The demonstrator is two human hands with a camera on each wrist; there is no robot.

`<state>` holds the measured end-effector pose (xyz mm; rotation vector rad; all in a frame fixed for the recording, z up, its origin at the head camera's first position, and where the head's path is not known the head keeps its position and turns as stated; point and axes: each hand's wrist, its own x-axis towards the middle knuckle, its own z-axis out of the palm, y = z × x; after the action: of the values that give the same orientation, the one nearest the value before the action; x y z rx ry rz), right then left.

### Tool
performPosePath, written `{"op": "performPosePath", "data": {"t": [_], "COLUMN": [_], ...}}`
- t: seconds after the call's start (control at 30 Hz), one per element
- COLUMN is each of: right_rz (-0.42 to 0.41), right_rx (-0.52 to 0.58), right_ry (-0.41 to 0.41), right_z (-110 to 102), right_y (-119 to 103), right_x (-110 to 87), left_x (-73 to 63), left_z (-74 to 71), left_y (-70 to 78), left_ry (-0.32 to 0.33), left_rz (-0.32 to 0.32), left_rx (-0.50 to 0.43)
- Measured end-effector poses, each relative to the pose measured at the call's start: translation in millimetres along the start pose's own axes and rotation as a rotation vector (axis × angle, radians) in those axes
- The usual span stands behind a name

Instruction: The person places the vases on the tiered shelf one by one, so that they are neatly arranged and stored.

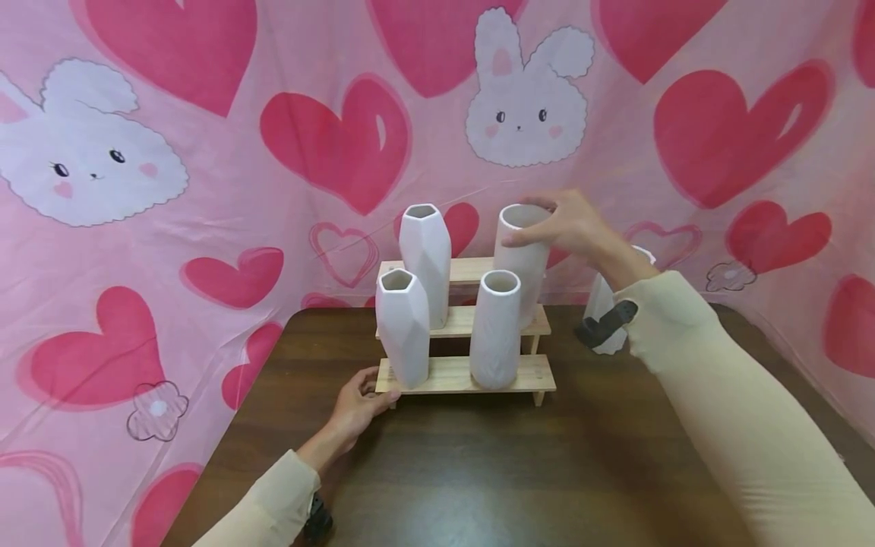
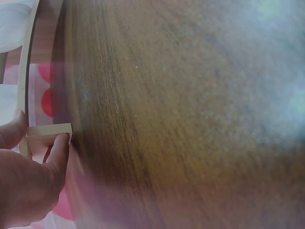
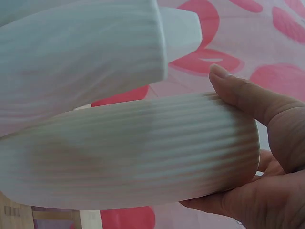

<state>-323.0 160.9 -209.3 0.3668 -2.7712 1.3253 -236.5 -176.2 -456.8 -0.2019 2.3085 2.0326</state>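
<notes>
A three-tier pale wooden stand (image 1: pixel 449 374) holds several white vases. My left hand (image 1: pixel 357 409) grips the front left corner of its lowest shelf, thumb on top and fingers around the short leg. With my right hand (image 1: pixel 576 222) I hold a ribbed white vase (image 3: pixel 128 152) by its rim, at the right of the middle tier; its base is partly hidden by the round vase (image 1: pixel 495 330) in front. On the left, one faceted vase (image 1: pixel 403 334) stands on the lowest shelf and a second faceted vase (image 1: pixel 427 258) on the middle one.
Another white vase (image 1: pixel 601 302) stands on the dark wooden table (image 1: pixel 465 471) at the right, partly hidden behind my right wrist. A pink cloth (image 1: pixel 444 137) with hearts and rabbits hangs behind the table and along its sides.
</notes>
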Motion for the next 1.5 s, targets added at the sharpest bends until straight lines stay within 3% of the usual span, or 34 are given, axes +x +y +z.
{"op": "performPosePath", "data": {"t": [0.47,0.9,1.2,1.5], "right_rz": [-0.009,-0.016,-0.106,-0.039], "right_rx": [-0.037,-0.034,0.093,0.133], "right_ry": [-0.044,-0.073,-0.025,0.073], "right_z": [7.3,7.6,-19.2,-42.1], "right_y": [-3.5,-3.3,11.5,41.6], "right_x": [11.8,8.2,-8.5,-19.8], "left_x": [0.2,-1.4,0.5,1.5], "left_z": [1.8,1.3,2.0,0.6], "left_y": [0.7,0.0,0.1,0.3], "left_ry": [0.0,-0.003,-0.008,-0.011], "left_rz": [-0.008,0.012,0.008,-0.001], "left_rx": [0.002,-0.017,-0.011,-0.005]}}
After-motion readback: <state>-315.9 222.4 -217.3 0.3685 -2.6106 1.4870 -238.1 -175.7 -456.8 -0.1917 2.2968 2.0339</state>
